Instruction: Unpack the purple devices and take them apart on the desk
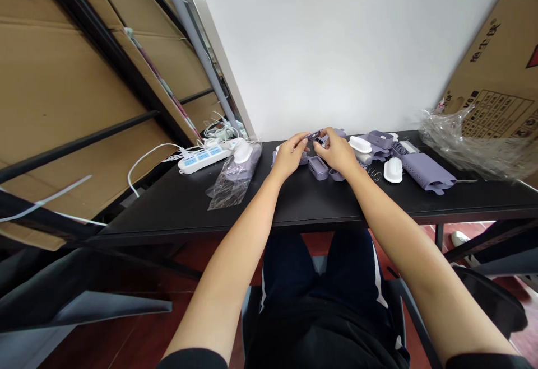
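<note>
My left hand (290, 155) and my right hand (335, 148) meet above the black table (185, 206). Between their fingertips is a small dark purplish part (313, 135) with a patterned or pierced face; its exact kind is too small to make out. Both hands have their fingers closed on it, one at each end. Just below, on the table, sits a small purple oval shell (318, 168), with another purple piece (336, 175) partly under my right hand. More purple parts lie behind the hands, mostly hidden by them.
At right lie a perforated purple sleeve (426, 172), white oval pieces (393, 170), a purple tray-like part (380, 139) and thin metal rings (373, 174). Clear plastic film (479, 145) and a cardboard box (500, 89) stand beyond. Leftward are a bagged purple item (240, 170) and a power strip (205, 158).
</note>
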The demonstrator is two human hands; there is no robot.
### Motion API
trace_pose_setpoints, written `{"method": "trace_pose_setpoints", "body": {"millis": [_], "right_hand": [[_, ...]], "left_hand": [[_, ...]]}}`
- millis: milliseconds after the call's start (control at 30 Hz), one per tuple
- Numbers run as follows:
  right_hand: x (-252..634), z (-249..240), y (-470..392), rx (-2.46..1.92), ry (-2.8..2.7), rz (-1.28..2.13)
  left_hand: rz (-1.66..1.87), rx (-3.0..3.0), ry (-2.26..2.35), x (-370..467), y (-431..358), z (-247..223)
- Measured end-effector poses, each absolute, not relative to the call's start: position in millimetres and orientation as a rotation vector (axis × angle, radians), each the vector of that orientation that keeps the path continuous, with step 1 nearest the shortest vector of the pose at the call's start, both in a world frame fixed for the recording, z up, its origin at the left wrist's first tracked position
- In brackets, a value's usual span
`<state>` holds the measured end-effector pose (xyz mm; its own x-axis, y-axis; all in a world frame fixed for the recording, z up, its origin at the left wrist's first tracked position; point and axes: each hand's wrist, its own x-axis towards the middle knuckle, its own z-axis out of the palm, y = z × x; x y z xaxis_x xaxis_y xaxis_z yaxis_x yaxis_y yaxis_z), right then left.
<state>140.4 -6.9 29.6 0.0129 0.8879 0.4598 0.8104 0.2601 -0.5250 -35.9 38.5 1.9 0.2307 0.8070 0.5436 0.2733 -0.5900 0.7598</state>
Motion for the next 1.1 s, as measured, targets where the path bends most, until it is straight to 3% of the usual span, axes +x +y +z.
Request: {"method": "trace_pose_setpoints", "body": {"millis": [467,1100], "right_hand": [[138,26,-4,-1.506,-1.762,0.225],[122,27,-20,-1.786,-1.976,-0.252]], "left_hand": [[1.363,2.058,0.983,-36,38,-1],[1.425,2.535,1.33,-37,25,4]]}}
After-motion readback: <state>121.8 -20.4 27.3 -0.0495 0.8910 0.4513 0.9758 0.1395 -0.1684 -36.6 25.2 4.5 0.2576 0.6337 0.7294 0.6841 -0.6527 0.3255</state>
